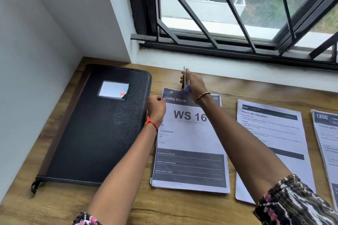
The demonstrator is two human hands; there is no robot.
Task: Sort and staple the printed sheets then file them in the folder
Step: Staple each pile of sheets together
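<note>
The nearest stack of printed sheets (190, 139) lies flat on the wooden table (164, 206), just right of the folder. Its top page has a dark header reading "2B", "LIVING ROOM" and "#16", then "WS 16" in large bold type. Below that it reads "Living Room", "16" and "1 of 3". A dark block lower down holds lines of print too small to make out.

The right hand (194, 84) is curled round a silver stapler (185, 78) with a blue part at its lower end. The stapler stands on the stack's top edge, near the left corner. The left hand (156, 107) pinches the stack's left edge beside the header, fingers curled. There is a red thread (151, 123) on the left wrist and a beaded bracelet (202, 95) on the right.

The black folder (95, 133) lies closed. A lined label (113, 89) in its front pocket has nothing written on it.

To the right, apart from the first stack, a second stack (270, 133) is headed "3564" and "Prepare cold relief powder". A third stack (327, 133), cut off by the frame's edge, shows "1206".

A barred window (219, 14) runs behind the table.
</note>
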